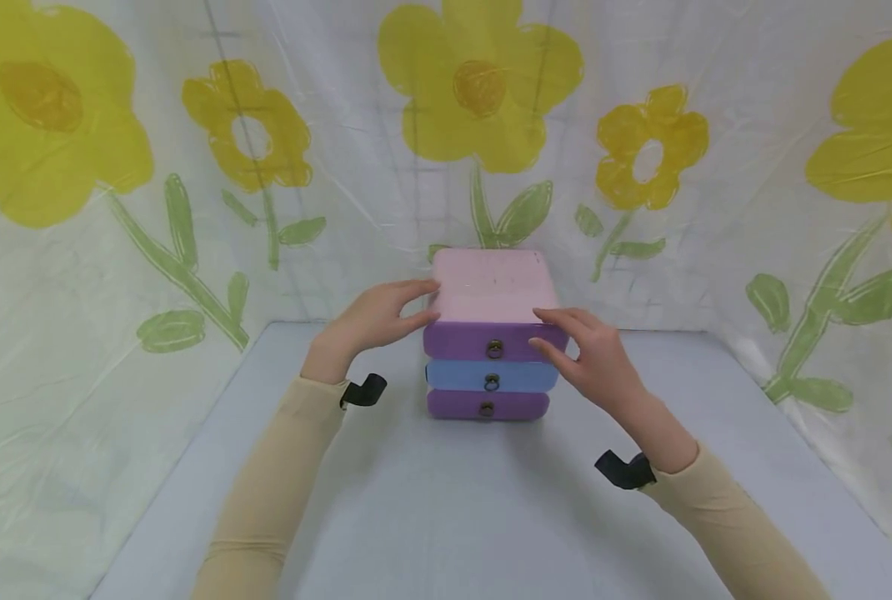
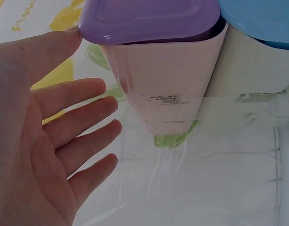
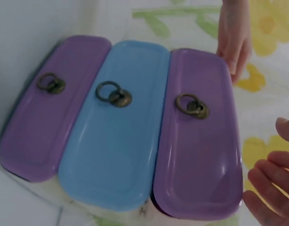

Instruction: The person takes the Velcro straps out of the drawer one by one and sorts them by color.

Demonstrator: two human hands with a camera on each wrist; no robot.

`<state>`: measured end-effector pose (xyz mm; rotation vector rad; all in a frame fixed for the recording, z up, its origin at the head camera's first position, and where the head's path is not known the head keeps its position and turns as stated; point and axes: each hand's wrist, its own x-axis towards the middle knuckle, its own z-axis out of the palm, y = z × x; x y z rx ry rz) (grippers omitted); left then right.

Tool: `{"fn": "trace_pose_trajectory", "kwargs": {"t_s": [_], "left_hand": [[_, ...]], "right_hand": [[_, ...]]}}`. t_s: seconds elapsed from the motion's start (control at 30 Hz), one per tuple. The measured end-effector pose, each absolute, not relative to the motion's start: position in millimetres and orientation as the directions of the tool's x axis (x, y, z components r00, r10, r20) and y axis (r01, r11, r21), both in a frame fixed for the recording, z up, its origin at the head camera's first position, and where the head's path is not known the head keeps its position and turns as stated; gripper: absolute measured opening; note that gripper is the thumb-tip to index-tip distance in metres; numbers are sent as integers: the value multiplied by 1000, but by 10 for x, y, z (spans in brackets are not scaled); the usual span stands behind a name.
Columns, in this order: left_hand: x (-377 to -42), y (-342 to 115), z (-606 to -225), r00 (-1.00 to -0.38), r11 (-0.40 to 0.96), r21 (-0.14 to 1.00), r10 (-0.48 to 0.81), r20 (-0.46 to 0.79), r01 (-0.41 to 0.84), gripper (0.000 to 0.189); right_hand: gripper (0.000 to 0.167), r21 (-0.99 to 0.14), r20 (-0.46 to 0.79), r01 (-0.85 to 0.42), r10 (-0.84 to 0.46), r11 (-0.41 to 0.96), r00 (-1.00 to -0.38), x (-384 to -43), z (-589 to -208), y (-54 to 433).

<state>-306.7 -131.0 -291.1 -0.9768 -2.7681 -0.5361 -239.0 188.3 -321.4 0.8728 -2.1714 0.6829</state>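
Little three-drawer chest (image 1: 493, 292) on the worktop (image 1: 446, 508)
Both hands released: left hand (image 1: 374, 319) and right hand (image 1: 594, 357) flank its purple top drawer (image 1: 461, 342), fingers relaxed.

Between our fingers (image 1: 420, 319) we see a pink-topped drawer unit (image 1: 493, 287) with purple, blue and purple fronts (image 1: 453, 377); beyond our fingers, yellow, green-stemmed flowers (image 1: 479, 87) pattern the white sheet (image 1: 371, 208).

Drawers (image 1: 461, 342) blocked the straight way between the left hand (image 1: 374, 321) and right hand (image 1: 599, 358). Nearer than both hands, passage ran low over the table (image 1: 446, 517); beyond them, and farther out on either side, a flowered sheet (image 1: 363, 200) barred the way.
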Motion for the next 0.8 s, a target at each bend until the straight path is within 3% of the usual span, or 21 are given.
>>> {"fn": "trace_pose_trajectory", "kwargs": {"t_s": [0.33, 0.8], "left_hand": [[-3104, -1272, -2878, -781, 709, 328, 577, 239, 624, 57], [-3157, -1249, -2830, -823, 729, 393, 544, 163, 560, 64]], "right_hand": [[44, -238, 750, -777, -398, 583, -529, -2364, -3323, 1752], [30, -335, 694, -735, -373, 590, -616, -2382, -3571, 1612]]}}
